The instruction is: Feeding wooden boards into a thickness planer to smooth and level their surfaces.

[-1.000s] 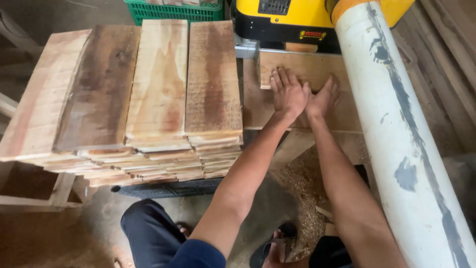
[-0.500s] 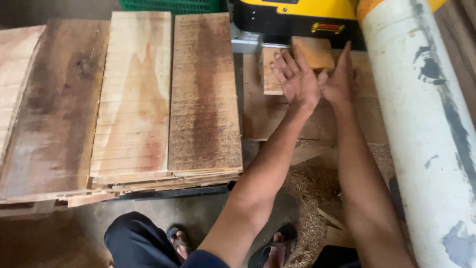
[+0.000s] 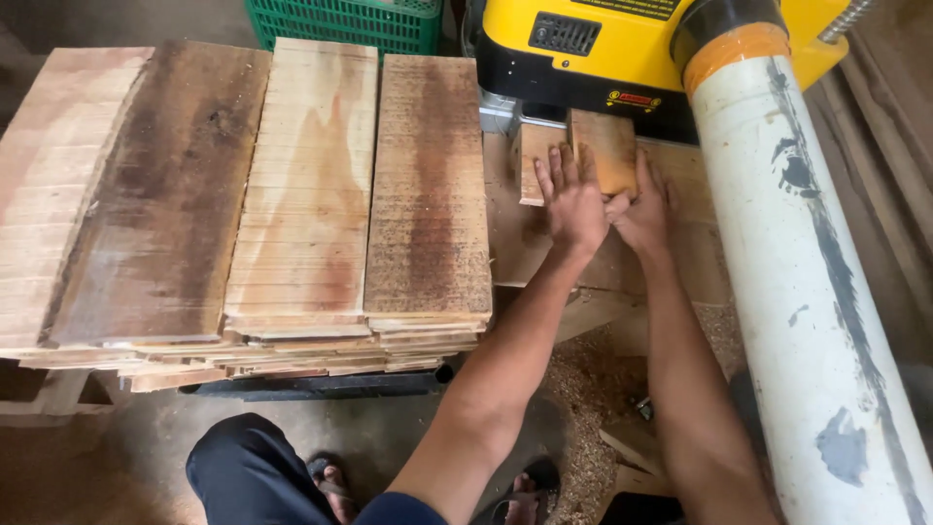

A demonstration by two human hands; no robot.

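Two short wooden boards lie side by side on the flat bed in front of a yellow planing machine [image 3: 622,49], their far ends at its mouth: the narrower left board [image 3: 533,160] and the wider right board [image 3: 604,146], which sits slightly raised. Both look stiff, dry and light, rough-sawn rather than slippery, so flat palms pressing down should grip them well; the safest hold seems to be on the near ends, well back from the machine's opening. The left hand [image 3: 571,199] lies open and flat, fingers spread over the two boards. The right hand [image 3: 643,209] rests open beside it, thumb against the right board's near edge, the two hands touching at the thumbs; neither is closed around anything. To the left stands a tall stack of similar planks [image 3: 292,214], with a green crate [image 3: 350,21] behind it. A thick white pipe [image 3: 816,292] runs down the right side, and sawdust [image 3: 593,389] covers the floor near the person's sandalled feet.
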